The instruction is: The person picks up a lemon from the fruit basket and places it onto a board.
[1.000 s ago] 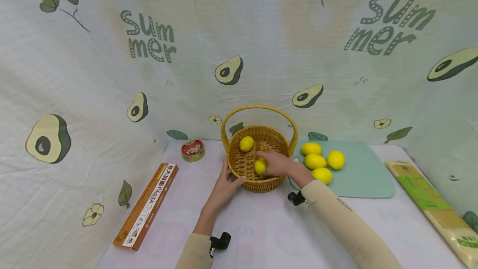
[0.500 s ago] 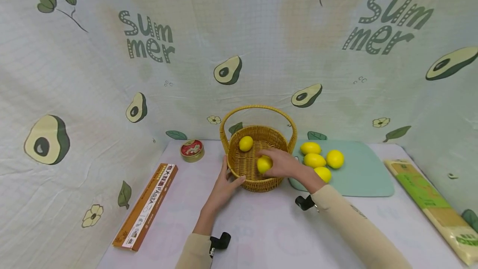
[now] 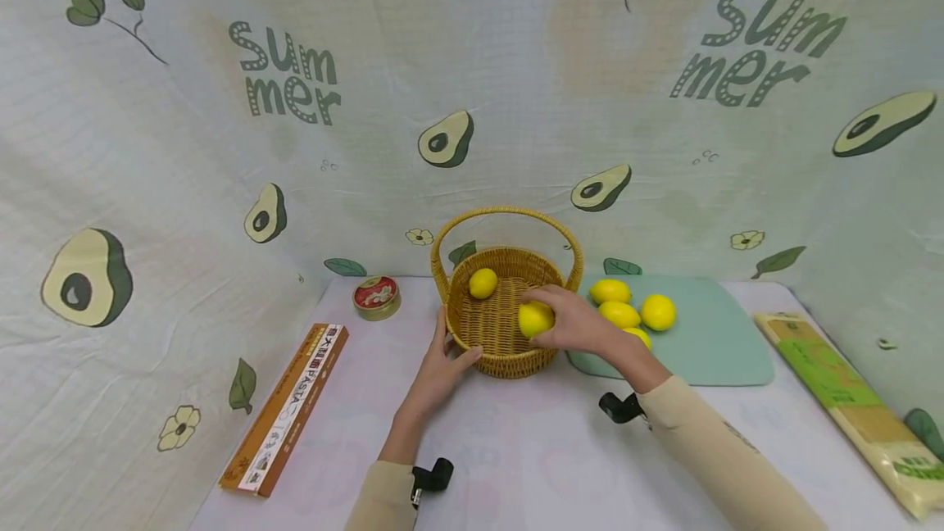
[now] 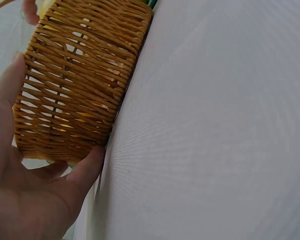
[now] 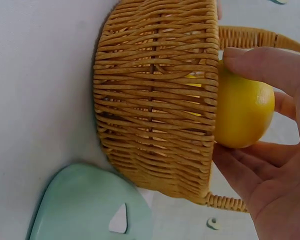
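Now the table (image 3: 516, 465) is seen spread with a pale cloth, and on it, well right of centre, a green mat (image 3: 715, 342) with loose lemons (image 3: 656, 311) lying on it. Just left of the mat the basket (image 3: 501, 351) is stood upright, handle arched over it. Its near-left wall is cupped by the left hand (image 3: 442, 367), fingers curled against the weave, thumb at the rim. One lemon is left at the back of the basket (image 3: 483, 283). Over the right rim a second lemon (image 3: 535, 319) is held clear of the weave in the right hand (image 3: 578, 324), fingers and thumb wrapped round it. Its long axis is laid roughly level, pointing across the basket. The mat lies to the right of that grip, on the right hand's own side.
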`<state>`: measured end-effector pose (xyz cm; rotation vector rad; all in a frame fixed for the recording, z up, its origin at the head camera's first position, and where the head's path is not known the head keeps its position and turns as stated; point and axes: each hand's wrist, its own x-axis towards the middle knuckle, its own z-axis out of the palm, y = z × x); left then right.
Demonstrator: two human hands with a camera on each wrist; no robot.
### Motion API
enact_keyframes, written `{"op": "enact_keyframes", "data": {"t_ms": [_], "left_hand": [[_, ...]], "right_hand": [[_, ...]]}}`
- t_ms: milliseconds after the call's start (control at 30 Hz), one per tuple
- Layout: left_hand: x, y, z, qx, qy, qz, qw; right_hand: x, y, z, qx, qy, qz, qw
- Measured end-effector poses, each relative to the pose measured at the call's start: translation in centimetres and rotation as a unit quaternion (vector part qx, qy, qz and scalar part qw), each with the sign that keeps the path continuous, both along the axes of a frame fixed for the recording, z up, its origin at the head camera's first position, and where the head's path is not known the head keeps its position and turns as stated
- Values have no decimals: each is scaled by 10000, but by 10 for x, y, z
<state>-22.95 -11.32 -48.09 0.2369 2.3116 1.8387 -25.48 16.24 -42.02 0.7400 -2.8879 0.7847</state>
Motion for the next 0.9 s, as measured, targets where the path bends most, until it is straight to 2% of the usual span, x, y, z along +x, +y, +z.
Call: {"op": "enact_keyframes", "data": {"t_ms": [267,433,667,900], "left_hand": [[-14,1,-29,-1,98,201,9998],[-15,1,-34,-31,190,267,9995],[-13,1,-31,-5,105,273,9996],[-3,1,-8,52,-46,94,9999]], "right_hand": [[16,9,8,166,106,74,9998],[26,14,13,226,167,38,9996],[36,29,18,148,171,-178,9996],[44,53,17,10,309,-473,9984]]}}
